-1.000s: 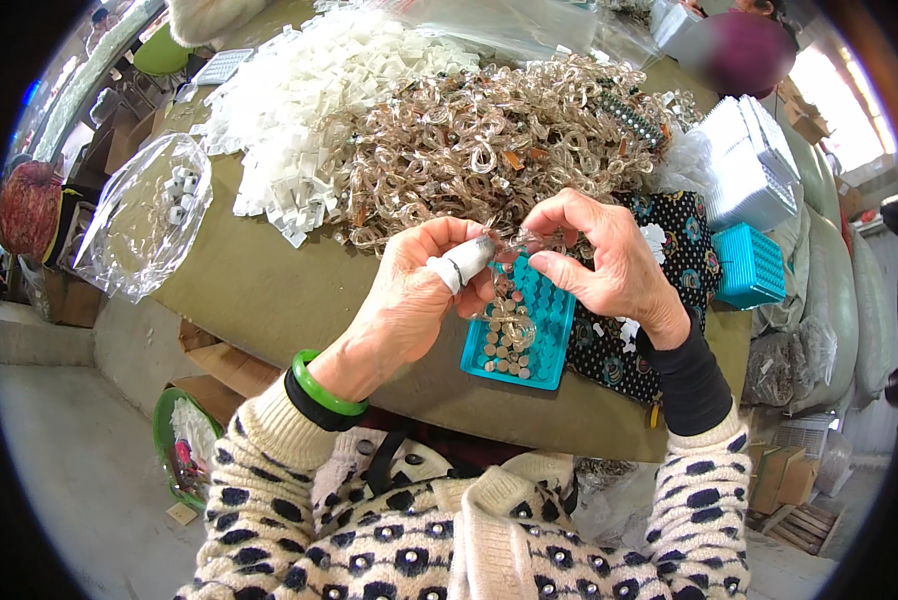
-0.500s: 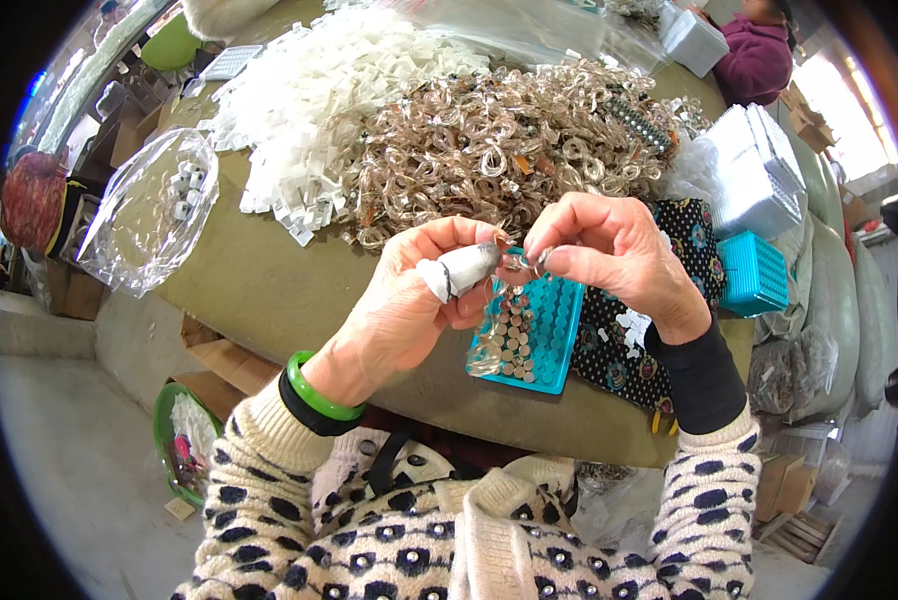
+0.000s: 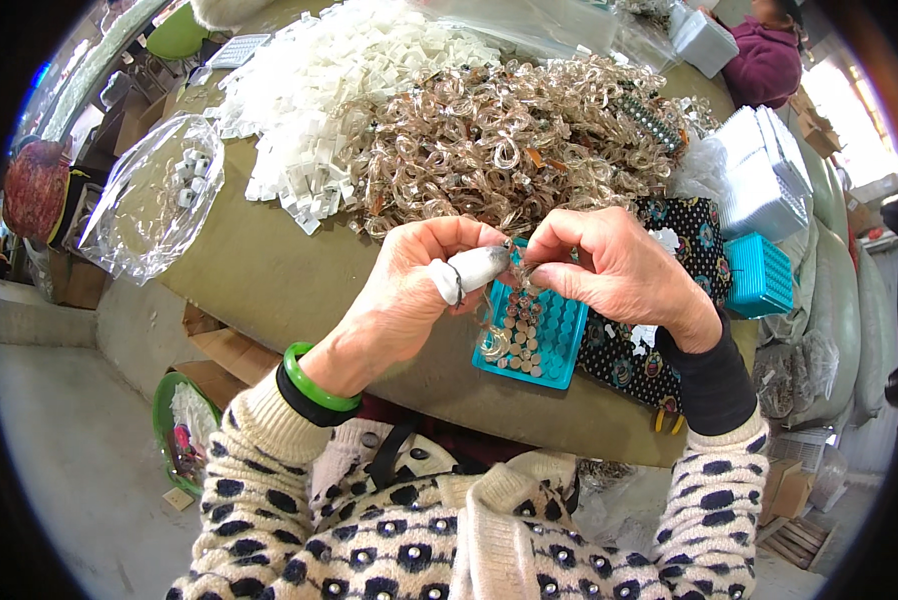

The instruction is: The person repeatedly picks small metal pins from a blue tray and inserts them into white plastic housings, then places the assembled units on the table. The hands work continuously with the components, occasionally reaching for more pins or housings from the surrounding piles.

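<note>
Both my hands meet above a teal tray that holds several small round copper-coloured discs. My left hand, its thumb wrapped in a white covering, is closed on a loop of clear wire that hangs down over the tray. Thumb and forefinger of my right hand pinch at the same spot, close to the left fingertips. Whatever tiny part lies between the right fingertips is too small to make out.
Behind my hands lies a heap of clear wire coils, with a pile of white tags beside it. A patterned black cloth, teal trays and white trays are at right. A plastic bag lies left. Another person sits far right.
My right fingers have shifted slightly down and left, closer to the left fingertips. The hanging wire loop has swung a little. The left hand keeps its hold.
</note>
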Motion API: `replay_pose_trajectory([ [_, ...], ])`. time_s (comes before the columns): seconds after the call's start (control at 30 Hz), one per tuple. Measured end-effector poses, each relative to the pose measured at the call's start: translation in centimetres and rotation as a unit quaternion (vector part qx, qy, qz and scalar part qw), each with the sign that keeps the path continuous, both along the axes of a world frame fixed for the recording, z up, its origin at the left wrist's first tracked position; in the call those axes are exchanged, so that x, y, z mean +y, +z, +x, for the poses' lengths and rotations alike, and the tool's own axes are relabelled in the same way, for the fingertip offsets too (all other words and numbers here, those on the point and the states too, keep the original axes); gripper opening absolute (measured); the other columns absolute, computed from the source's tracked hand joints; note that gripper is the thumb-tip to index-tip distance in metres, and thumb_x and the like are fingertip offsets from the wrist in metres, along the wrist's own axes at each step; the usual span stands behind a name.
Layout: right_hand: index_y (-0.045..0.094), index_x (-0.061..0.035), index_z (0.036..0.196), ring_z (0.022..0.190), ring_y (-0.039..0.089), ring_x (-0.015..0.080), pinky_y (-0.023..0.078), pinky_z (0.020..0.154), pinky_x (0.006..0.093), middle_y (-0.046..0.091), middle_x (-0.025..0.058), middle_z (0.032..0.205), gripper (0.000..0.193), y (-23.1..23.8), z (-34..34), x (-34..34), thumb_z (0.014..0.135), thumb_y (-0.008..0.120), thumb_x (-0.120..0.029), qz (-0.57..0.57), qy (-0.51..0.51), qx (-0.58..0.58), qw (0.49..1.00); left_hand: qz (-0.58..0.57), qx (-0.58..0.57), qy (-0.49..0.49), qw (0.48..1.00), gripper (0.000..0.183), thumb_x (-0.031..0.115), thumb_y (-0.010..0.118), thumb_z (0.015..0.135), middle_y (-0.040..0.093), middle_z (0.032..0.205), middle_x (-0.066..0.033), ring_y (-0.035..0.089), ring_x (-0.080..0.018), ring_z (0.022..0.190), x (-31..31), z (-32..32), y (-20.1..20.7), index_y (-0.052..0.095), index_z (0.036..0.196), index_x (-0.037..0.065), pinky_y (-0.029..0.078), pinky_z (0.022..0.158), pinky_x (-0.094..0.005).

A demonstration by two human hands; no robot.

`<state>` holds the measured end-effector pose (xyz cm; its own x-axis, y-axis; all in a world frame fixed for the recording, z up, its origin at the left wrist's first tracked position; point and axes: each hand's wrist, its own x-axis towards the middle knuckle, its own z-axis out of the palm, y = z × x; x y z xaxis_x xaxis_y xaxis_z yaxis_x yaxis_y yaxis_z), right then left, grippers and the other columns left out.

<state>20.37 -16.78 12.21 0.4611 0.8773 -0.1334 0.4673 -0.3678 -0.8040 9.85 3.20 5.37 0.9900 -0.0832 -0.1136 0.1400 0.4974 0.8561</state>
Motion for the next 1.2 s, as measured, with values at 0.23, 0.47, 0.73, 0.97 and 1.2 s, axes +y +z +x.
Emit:
replay_pose_trajectory([
  [0.23, 0.054, -0.0065, 0.085, 0.068, 0.063, 0.0304, 0.050, 0.059, 0.0380, 0.060, 0.0098, 0.071, 0.011, -1.9, -1.1, 0.3, 0.084, 0.065, -0.007, 0.073, 0.012, -0.324, 0.943, 0.059, 0.021, -0.004, 0.998, 0.020, 0.019, 0.072, 0.090, 0.069, 0.088, -0.0067, 0.053, -0.0045, 0.063, -0.2, 0.2, 0.6, 0.066, 0.101, 0.002, 0.041, 0.057, -0.0182],
  [0.47, 0.054, -0.0038, 0.083, 0.080, 0.057, 0.0246, 0.050, 0.062, 0.0343, 0.054, 0.0088, 0.085, 0.013, -3.2, -0.2, -0.3, 0.075, 0.064, -0.007, 0.104, -0.002, -0.543, 0.833, 0.002, 0.019, -0.018, 1.000, 0.020, 0.021, 0.069, 0.092, 0.068, 0.087, -0.0076, 0.052, -0.0043, 0.063, 0.9, 0.4, 0.1, 0.065, 0.100, 0.003, 0.042, 0.056, -0.0166],
  [0.73, 0.065, -0.0001, 0.098, 0.099, 0.060, 0.0293, 0.048, 0.089, 0.0393, 0.065, 0.0125, 0.102, 0.020, -3.3, 0.6, -0.7, 0.077, 0.067, 0.002, 0.132, -0.063, -0.473, 0.869, -0.108, 0.041, -0.008, 0.993, 0.016, 0.018, 0.066, 0.094, 0.068, 0.097, -0.0088, 0.059, -0.0068, 0.071, 0.1, -0.2, -0.3, 0.064, 0.103, 0.005, 0.047, 0.059, -0.0178],
  [0.97, 0.062, -0.0002, 0.105, 0.083, 0.068, 0.0251, 0.053, 0.075, 0.0338, 0.068, 0.0136, 0.092, 0.022, -2.5, -6.3, 0.0, 0.085, 0.069, -0.003, 0.197, -0.203, -0.146, 0.948, -0.136, -0.030, 0.057, 0.989, 0.014, 0.010, 0.066, 0.092, 0.063, 0.114, -0.0075, 0.059, -0.0071, 0.078, -2.3, -1.2, -0.6, 0.061, 0.105, 0.007, 0.046, 0.060, -0.0184],
  [1.2, 0.059, 0.0004, 0.109, 0.092, 0.062, 0.0118, 0.051, 0.083, 0.0256, 0.064, 0.0054, 0.100, 0.021, -4.2, -9.6, 1.7, 0.089, 0.068, 0.001, 0.269, -0.263, -0.007, 0.926, -0.124, -0.109, 0.115, 0.979, 0.016, 0.003, 0.068, 0.090, 0.052, 0.112, 0.0003, 0.058, -0.0061, 0.087, -3.8, -2.8, -1.3, 0.062, 0.104, 0.008, 0.047, 0.064, -0.0195],
])
